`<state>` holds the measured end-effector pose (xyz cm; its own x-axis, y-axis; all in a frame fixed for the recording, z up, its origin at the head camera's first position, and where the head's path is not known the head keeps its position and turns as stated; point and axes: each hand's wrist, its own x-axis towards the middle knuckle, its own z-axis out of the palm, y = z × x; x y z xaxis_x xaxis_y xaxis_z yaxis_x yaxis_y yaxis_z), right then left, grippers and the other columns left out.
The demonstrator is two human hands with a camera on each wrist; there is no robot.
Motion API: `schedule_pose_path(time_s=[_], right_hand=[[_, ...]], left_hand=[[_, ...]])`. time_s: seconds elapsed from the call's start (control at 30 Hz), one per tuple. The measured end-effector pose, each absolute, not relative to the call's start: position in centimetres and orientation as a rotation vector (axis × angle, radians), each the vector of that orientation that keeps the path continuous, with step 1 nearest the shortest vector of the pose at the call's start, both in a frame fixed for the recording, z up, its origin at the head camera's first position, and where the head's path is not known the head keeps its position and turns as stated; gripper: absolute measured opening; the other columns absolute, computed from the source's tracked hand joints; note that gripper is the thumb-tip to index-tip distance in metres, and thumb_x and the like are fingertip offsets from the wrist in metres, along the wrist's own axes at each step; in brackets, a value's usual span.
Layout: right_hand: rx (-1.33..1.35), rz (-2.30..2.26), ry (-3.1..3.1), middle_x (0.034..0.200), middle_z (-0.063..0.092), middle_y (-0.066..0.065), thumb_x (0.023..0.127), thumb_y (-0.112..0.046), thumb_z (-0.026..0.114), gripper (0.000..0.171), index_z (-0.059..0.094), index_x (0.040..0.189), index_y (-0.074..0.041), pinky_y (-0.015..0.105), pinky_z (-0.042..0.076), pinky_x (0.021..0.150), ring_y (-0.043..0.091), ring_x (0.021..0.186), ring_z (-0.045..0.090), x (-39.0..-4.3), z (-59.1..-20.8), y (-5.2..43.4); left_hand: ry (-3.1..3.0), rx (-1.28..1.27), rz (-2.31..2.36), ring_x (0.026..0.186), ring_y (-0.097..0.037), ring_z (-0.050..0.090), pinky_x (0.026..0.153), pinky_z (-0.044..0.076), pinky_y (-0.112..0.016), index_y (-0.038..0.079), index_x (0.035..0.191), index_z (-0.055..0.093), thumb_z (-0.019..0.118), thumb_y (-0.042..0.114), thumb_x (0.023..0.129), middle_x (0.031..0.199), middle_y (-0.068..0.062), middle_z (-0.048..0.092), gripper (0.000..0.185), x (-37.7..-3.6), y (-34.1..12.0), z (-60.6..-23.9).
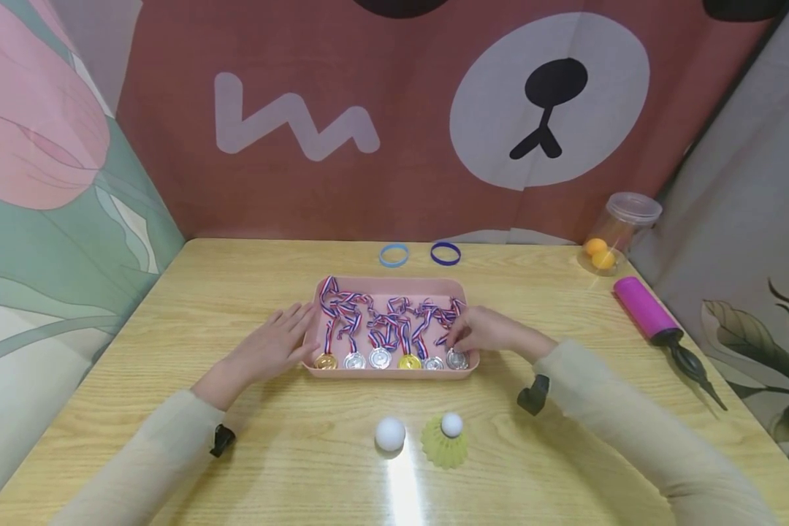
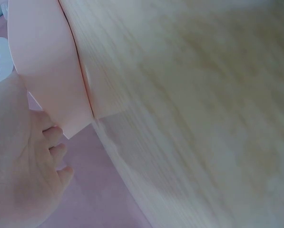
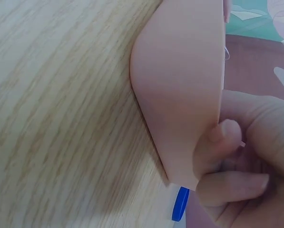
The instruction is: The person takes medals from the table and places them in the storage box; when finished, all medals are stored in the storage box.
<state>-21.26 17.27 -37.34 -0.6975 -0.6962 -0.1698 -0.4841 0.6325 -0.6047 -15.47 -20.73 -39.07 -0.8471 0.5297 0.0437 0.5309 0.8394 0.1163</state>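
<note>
A pink tray (image 1: 388,374) holds several gold and silver medals, lined up along its near side with striped red, white and blue ribbons (image 1: 404,325) bunched behind them. My left hand (image 1: 277,342) lies with straight fingers at the tray's left end, its fingertips touching the rim. Over the right end, my right hand (image 1: 481,330) has curled fingers and pinches the upper edge of the rightmost silver medal (image 1: 457,360). The right wrist view shows these curled fingers (image 3: 230,185) beside the tray wall (image 3: 180,85); the medal is hidden there. A gold medal (image 1: 325,361) sits nearest the left hand.
Nearer on the table are a white ball (image 1: 390,435) and a yellow shuttlecock (image 1: 446,447). Behind the tray lie a light blue wristband (image 1: 394,264) and a dark blue one (image 1: 446,262). To the right stand a clear jar (image 1: 621,226) with orange balls and a pink hand pump (image 1: 646,310).
</note>
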Motion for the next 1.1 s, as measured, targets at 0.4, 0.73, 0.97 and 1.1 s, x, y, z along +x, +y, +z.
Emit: schedule_pose_path(time_s=[0.4, 0.73, 0.97, 1.1], right_hand=[[-0.901, -0.786, 2.391, 0.084, 0.065, 0.002, 0.081, 0.001, 0.063, 0.016, 0.072, 0.094, -0.001, 0.022, 0.043, 0.046, 0.010, 0.051, 0.050, -21.1, -36.8, 18.0], [-0.797, -0.846, 2.555, 0.104, 0.061, 0.014, 0.083, 0.001, 0.060, 0.014, 0.069, 0.094, -0.003, 0.028, 0.047, 0.048, 0.023, 0.057, 0.054, -22.0, -35.5, 19.0], [-0.830, -0.853, 2.536, 0.098, 0.063, 0.012, 0.083, 0.003, 0.060, 0.017, 0.068, 0.097, 0.000, 0.026, 0.047, 0.049, 0.018, 0.059, 0.052, -22.1, -36.1, 18.8], [-0.850, -0.851, 2.507, 0.091, 0.063, 0.010, 0.084, 0.001, 0.060, 0.018, 0.067, 0.101, 0.001, 0.027, 0.047, 0.049, 0.014, 0.056, 0.052, -22.0, -36.3, 18.8]], left_hand=[[-3.004, -0.880, -0.197, 0.134, -0.039, 0.017, 0.108, 0.015, -0.051, -0.005, 0.143, 0.021, 0.038, 0.039, 0.098, 0.148, -0.020, 0.019, 0.065, -15.6, -20.7, -39.2], [-2.999, -0.878, -0.199, 0.134, -0.039, 0.018, 0.108, 0.015, -0.052, -0.006, 0.142, 0.023, 0.039, 0.037, 0.098, 0.147, -0.021, 0.020, 0.064, -15.6, -20.7, -39.0], [-3.003, -0.878, -0.192, 0.133, -0.039, 0.018, 0.108, 0.016, -0.051, -0.006, 0.142, 0.023, 0.040, 0.037, 0.098, 0.147, -0.021, 0.020, 0.064, -15.5, -20.6, -39.0], [-3.009, -0.876, -0.194, 0.133, -0.040, 0.018, 0.108, 0.015, -0.051, -0.007, 0.142, 0.023, 0.040, 0.036, 0.098, 0.147, -0.021, 0.021, 0.064, -15.5, -20.6, -39.1]])
